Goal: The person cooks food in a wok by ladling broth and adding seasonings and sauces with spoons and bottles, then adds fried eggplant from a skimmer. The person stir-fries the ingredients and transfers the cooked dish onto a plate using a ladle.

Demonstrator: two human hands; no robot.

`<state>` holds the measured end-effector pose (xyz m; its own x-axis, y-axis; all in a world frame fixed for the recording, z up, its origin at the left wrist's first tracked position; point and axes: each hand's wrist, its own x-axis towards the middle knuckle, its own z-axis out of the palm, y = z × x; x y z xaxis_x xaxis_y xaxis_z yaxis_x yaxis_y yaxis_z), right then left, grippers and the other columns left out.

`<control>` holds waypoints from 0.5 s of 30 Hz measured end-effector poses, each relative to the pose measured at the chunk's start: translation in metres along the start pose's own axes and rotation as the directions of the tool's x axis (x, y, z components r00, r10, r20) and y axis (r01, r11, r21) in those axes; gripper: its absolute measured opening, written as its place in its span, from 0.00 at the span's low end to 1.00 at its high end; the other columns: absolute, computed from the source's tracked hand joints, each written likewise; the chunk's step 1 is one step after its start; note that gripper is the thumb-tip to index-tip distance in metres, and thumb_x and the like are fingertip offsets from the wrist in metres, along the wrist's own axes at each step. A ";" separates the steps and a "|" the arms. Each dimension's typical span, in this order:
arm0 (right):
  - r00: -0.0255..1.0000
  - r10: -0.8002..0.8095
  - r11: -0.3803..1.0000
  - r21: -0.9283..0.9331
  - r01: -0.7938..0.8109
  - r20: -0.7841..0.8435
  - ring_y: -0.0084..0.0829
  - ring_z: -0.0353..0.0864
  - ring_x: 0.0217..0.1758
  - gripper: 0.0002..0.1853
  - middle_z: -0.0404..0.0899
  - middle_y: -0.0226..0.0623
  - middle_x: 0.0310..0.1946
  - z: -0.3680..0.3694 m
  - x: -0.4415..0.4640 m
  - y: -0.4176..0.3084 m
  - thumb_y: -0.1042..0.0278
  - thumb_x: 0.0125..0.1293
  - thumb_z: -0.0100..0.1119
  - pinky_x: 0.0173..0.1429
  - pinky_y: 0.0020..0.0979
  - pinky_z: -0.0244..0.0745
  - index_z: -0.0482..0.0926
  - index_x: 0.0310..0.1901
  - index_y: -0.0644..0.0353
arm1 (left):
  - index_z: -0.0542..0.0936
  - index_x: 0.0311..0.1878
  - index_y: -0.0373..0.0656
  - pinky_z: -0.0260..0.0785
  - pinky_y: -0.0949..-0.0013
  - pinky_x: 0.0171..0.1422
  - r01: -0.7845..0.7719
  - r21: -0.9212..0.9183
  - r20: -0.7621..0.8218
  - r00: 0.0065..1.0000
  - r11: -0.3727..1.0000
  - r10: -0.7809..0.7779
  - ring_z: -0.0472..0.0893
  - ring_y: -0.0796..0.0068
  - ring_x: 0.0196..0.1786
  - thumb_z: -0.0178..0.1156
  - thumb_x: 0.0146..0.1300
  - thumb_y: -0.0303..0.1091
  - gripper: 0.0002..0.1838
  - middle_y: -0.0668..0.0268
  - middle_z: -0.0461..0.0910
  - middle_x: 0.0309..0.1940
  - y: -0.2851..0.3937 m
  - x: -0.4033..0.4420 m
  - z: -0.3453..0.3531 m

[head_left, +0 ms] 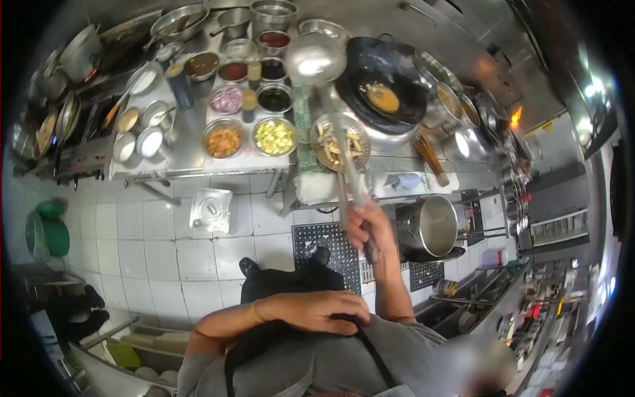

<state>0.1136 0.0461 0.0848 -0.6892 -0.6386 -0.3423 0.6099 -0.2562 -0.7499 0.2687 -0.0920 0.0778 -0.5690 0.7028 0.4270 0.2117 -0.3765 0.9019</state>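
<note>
My right hand (pixel 372 228) is closed around the long handle of a metal wok ladle (pixel 316 58). The ladle's large round bowl is raised to the left of a black wok (pixel 354 73), where a small pool of yellowish liquid and bits of food (pixel 381 98) lies. Below the bowl, a perforated skimmer (pixel 324 153) carries pale and brown strips of food. The skimmer's handle ends close to my right fingers; whether they touch it I cannot tell. My left hand (pixel 324 311) rests against my dark apron with its fingers stretched out, holding nothing.
Left of the wok, a steel table holds bowls of diced green vegetable (pixel 274 137), orange-brown pieces (pixel 223 139), chopped onion (pixel 227 98) and sauces. A bamboo brush (pixel 428 153) leans at the wok's right. A deep pot (pixel 433 226) stands beside my right arm. One metal tin (pixel 211 210) sits on the floor.
</note>
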 end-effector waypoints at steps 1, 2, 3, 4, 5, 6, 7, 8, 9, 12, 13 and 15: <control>0.996 -0.074 0.997 -0.040 0.072 -0.055 0.19 0.63 0.12 0.24 0.67 0.28 0.23 -0.012 -0.001 -0.019 0.68 0.71 0.58 0.14 0.25 0.63 0.69 0.67 0.60 | 0.75 0.60 0.36 0.65 0.56 0.71 0.014 -0.011 0.056 0.998 1.000 -0.014 0.74 0.56 0.64 0.56 0.77 0.46 0.22 0.56 0.76 0.59 -0.010 0.022 -0.001; 0.983 -0.159 0.979 -0.141 0.145 -0.094 0.20 0.64 0.12 0.20 0.68 0.27 0.21 -0.033 0.002 -0.035 0.68 0.71 0.57 0.14 0.25 0.63 0.70 0.62 0.60 | 0.75 0.61 0.35 0.65 0.56 0.71 0.028 -0.020 0.111 0.993 0.999 -0.026 0.74 0.56 0.64 0.55 0.78 0.46 0.22 0.56 0.75 0.59 -0.020 0.044 -0.003; 0.962 -0.241 0.948 -0.244 0.205 -0.127 0.21 0.65 0.12 0.17 0.68 0.27 0.19 -0.061 0.006 -0.050 0.68 0.71 0.57 0.14 0.25 0.64 0.72 0.58 0.60 | 0.74 0.61 0.35 0.65 0.56 0.70 0.042 -0.031 0.162 0.986 0.999 -0.037 0.74 0.56 0.64 0.54 0.78 0.47 0.23 0.56 0.75 0.59 -0.028 0.067 -0.002; 0.939 -0.298 0.905 -0.364 0.221 -0.172 0.21 0.66 0.12 0.13 0.69 0.28 0.18 -0.091 0.013 -0.066 0.68 0.71 0.57 0.15 0.26 0.64 0.72 0.54 0.60 | 0.75 0.59 0.34 0.66 0.56 0.69 0.020 0.046 0.151 0.988 0.999 -0.027 0.75 0.55 0.62 0.50 0.80 0.49 0.24 0.55 0.77 0.57 -0.034 0.090 0.001; 0.910 -0.359 0.848 -0.479 0.226 -0.207 0.22 0.67 0.12 0.09 0.69 0.28 0.17 -0.121 0.021 -0.084 0.68 0.71 0.56 0.15 0.26 0.64 0.73 0.49 0.60 | 0.76 0.58 0.33 0.66 0.57 0.68 0.029 0.018 0.200 0.979 0.999 -0.032 0.75 0.56 0.61 0.50 0.80 0.49 0.25 0.55 0.77 0.54 -0.051 0.113 0.009; 0.897 -0.417 0.768 -0.584 0.264 -0.143 0.21 0.68 0.13 0.07 0.71 0.27 0.17 -0.150 0.029 -0.105 0.69 0.71 0.55 0.16 0.25 0.64 0.74 0.47 0.60 | 0.76 0.56 0.32 0.67 0.58 0.66 0.044 -0.012 0.246 0.968 0.999 -0.039 0.76 0.57 0.59 0.50 0.80 0.50 0.25 0.54 0.78 0.52 -0.074 0.135 0.023; 0.876 -0.452 0.733 -0.630 0.257 -0.169 0.20 0.68 0.13 0.10 0.70 0.26 0.16 -0.171 0.037 -0.121 0.72 0.70 0.55 0.17 0.23 0.62 0.76 0.51 0.62 | 0.76 0.54 0.31 0.67 0.59 0.65 0.060 -0.040 0.292 0.955 0.997 -0.046 0.77 0.58 0.57 0.50 0.80 0.50 0.25 0.54 0.78 0.49 -0.091 0.152 0.031; 0.860 -0.489 0.696 -0.659 0.285 -0.144 0.20 0.70 0.15 0.14 0.71 0.26 0.18 -0.204 0.049 -0.133 0.73 0.69 0.55 0.19 0.23 0.63 0.76 0.56 0.63 | 0.76 0.47 0.30 0.67 0.61 0.56 0.213 -0.186 0.328 0.934 0.959 -0.144 0.76 0.65 0.48 0.50 0.80 0.49 0.24 0.55 0.76 0.41 -0.092 0.170 0.036; 0.844 -0.523 0.661 -0.684 0.309 -0.123 0.20 0.71 0.17 0.19 0.72 0.26 0.19 -0.240 0.063 -0.140 0.75 0.68 0.56 0.21 0.24 0.65 0.76 0.60 0.64 | 0.75 0.45 0.30 0.66 0.62 0.53 0.243 -0.190 0.335 0.927 0.951 -0.169 0.74 0.67 0.45 0.51 0.80 0.48 0.24 0.56 0.75 0.39 -0.101 0.185 0.033; 0.771 -0.635 0.339 -0.916 0.213 -0.056 0.31 0.80 0.24 0.27 0.80 0.38 0.24 -0.328 0.095 -0.147 0.77 0.64 0.57 0.30 0.33 0.73 0.73 0.67 0.64 | 0.75 0.41 0.33 0.64 0.65 0.45 0.300 -0.214 0.325 0.919 0.930 -0.222 0.69 0.76 0.39 0.52 0.80 0.48 0.23 0.64 0.70 0.32 -0.125 0.222 0.030; 0.767 -0.641 0.279 -0.939 0.203 -0.025 0.37 0.82 0.27 0.28 0.81 0.44 0.27 -0.352 0.105 -0.140 0.77 0.63 0.57 0.34 0.36 0.75 0.73 0.67 0.64 | 0.76 0.42 0.35 0.63 0.67 0.42 0.294 -0.221 0.296 0.929 0.930 -0.223 0.67 0.80 0.38 0.52 0.80 0.49 0.23 0.68 0.69 0.30 -0.128 0.232 0.031; 0.763 -0.645 0.142 -0.972 0.189 0.054 0.48 0.85 0.33 0.31 0.83 0.55 0.32 -0.378 0.121 -0.135 0.77 0.61 0.57 0.41 0.42 0.78 0.72 0.68 0.64 | 0.76 0.42 0.35 0.63 0.68 0.40 0.309 -0.239 0.259 0.934 0.921 -0.246 0.66 0.82 0.36 0.54 0.79 0.49 0.22 0.70 0.69 0.29 -0.130 0.255 0.029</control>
<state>-0.2004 0.2775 -0.0691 -0.8974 -0.3613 0.2532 -0.4239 0.5475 -0.7214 0.1192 0.1540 0.0716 -0.3777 0.9054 0.1940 -0.1703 -0.2738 0.9466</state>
